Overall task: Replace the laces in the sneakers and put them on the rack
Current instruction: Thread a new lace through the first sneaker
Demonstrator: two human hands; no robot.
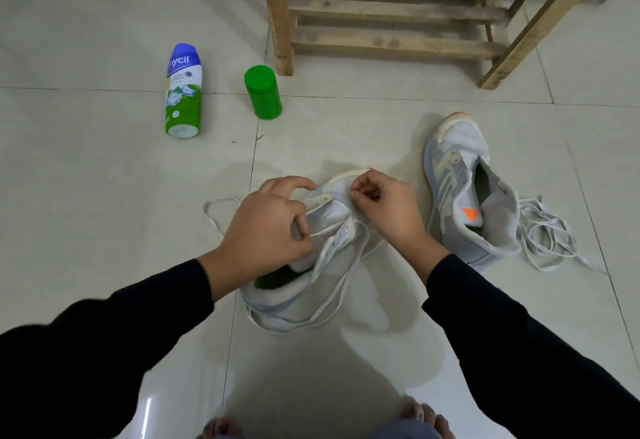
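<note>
A white sneaker [304, 286] with a green insole lies on the tiled floor in front of me, toe pointing away. My left hand [266, 224] grips its tongue and eyelet side, fingers curled. My right hand [384, 206] pinches the white lace [337, 295] near the front eyelets. The lace trails loosely around the heel and loops out to the left. A second grey-white sneaker [467, 189] with an orange triangle lies unlaced to the right. A loose pile of white laces [543, 234] sits beside it.
A wooden slatted rack [391, 12] stands at the back. A blue and green powder bottle [184, 92] lies on the floor at left, with a green canister [263, 92] upright beside it. My bare toes [415, 418] show at the bottom edge.
</note>
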